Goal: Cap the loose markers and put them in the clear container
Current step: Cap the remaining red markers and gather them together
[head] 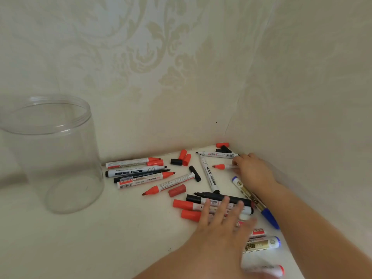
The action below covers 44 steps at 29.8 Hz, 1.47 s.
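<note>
A: Item one, container?

B: Clear jar, upright on the desk, far left, mouth open, nothing inside.

A: Markers?

B: A group lies just right of the jar, uncapped, red and black tips pointing right. A second pile sits under the left hand. Loose caps, red and black, lie near the wall corner.

A: Left hand?

B: Fingers straight and spread, laid flat across the black marker and the red-capped ones beside it.

A: Right hand?

B: The right hand is by the corner, fingertips pinching the end of a small red-tipped marker. A gold marker with a blue cap lies beneath its wrist.
</note>
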Motion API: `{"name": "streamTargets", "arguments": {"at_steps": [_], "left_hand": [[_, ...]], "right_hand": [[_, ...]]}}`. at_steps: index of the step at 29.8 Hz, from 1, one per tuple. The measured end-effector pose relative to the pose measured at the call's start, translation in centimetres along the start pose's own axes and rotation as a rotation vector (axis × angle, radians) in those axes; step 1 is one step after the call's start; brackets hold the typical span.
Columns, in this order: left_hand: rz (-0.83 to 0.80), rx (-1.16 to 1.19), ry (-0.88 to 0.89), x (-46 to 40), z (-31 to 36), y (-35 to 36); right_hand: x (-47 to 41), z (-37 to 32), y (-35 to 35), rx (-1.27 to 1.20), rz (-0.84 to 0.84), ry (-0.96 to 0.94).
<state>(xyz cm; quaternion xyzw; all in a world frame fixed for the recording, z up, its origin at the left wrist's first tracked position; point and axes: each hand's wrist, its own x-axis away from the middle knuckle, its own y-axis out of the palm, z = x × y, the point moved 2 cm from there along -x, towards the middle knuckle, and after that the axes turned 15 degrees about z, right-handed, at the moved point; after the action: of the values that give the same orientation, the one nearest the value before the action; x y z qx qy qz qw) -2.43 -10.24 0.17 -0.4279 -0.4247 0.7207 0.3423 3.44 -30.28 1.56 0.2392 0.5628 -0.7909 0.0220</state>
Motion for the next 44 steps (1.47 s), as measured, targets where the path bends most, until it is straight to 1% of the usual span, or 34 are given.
{"name": "streamTargets", "arguments": {"at_steps": [1,2,3,4,5,6,7,8,11,13,14,15,16,20,22,24,25,27,29,31,33,35,38,40,44], "left_hand": [[0.055,-0.030,-0.027,0.9,0.0,0.8],[0.073,-0.004,-0.083,2.0,-0.3,1.7],[0.082,-0.033,-0.032,2.9,-0.5,2.6],[0.130,-0.124,0.045,3.5,-0.5,3.6],[0.212,-0.205,0.120,4.0,-0.5,4.2],[0.248,-0.226,0.169,4.2,-0.9,4.7],[0.245,-0.212,0.175,4.1,-0.8,4.3],[0.202,-0.185,0.163,3.5,-0.6,4.0],[0.073,-0.073,0.049,2.2,0.8,2.6],[0.079,-0.070,0.155,0.4,1.6,2.4],[0.037,-0.050,0.165,-0.5,1.7,2.3],[-0.070,-0.006,0.120,-1.2,1.8,2.1],[-0.130,0.003,0.082,-1.8,1.7,1.9],[-0.075,-0.043,0.086,-3.3,1.7,2.1],[0.001,-0.091,0.111,-3.6,1.1,0.9],[0.069,-0.080,0.102,-3.3,-0.5,-0.3],[0.156,-0.062,0.106,-2.8,-1.8,-1.1],[0.382,-0.037,0.083,-1.3,-4.8,-2.5],[0.510,0.005,-0.030,0.1,-8.2,-3.2],[0.545,-0.056,-0.143,0.8,-10.5,-3.8],[0.512,-0.171,-0.215,1.0,-11.6,-3.8],[0.461,-0.240,-0.227,0.9,-11.8,-3.4],[0.442,-0.267,-0.206,1.0,-11.8,-3.0],[0.451,-0.193,-0.217,1.4,-11.7,-3.4],[0.539,0.105,-0.287,1.7,-11.1,-4.4]], "right_hand": [[0.0,0.1,-0.2,-0.052,0.053,0.045],[0.1,0.3,-0.6,-0.139,0.118,0.112],[0.2,0.5,-1.3,-0.250,0.179,0.193],[0.3,0.6,-2.1,-0.367,0.226,0.276],[0.5,0.7,-3.0,-0.471,0.258,0.345],[0.6,0.6,-4.0,-0.550,0.281,0.388],[0.9,0.5,-4.9,-0.607,0.298,0.408],[1.2,0.3,-5.8,-0.654,0.310,0.419],[2.5,-0.6,-7.9,-0.787,0.310,0.444],[3.6,-1.3,-9.0,-0.884,0.309,0.462],[4.1,-1.8,-9.4,-0.932,0.304,0.471],[4.6,-2.3,-9.8,-0.969,0.298,0.476],[5.1,-2.8,-10.2,-0.992,0.295,0.478],[6.9,-4.2,-10.1,-1.024,0.316,0.529],[7.8,-4.5,-9.3,-1.054,0.337,0.571],[8.7,-4.6,-8.5,-1.074,0.372,0.624],[9.1,-4.6,-8.2,-1.071,0.400,0.646],[9.9,-4.6,-7.5,-1.039,0.420,0.659],[10.4,-5.0,-6.8,-0.986,0.369,0.624],[10.5,-5.4,-6.2,-0.936,0.324,0.555],[10.4,-5.7,-6.0,-0.905,0.294,0.522],[10.3,-5.5,-5.9,-0.875,0.284,0.512],[10.5,-5.3,-6.0,-0.815,0.295,0.451],[10.6,-5.2,-6.0,-0.771,0.314,0.399],[10.6,-4.9,-6.5,-0.697,0.395,0.273]]}}
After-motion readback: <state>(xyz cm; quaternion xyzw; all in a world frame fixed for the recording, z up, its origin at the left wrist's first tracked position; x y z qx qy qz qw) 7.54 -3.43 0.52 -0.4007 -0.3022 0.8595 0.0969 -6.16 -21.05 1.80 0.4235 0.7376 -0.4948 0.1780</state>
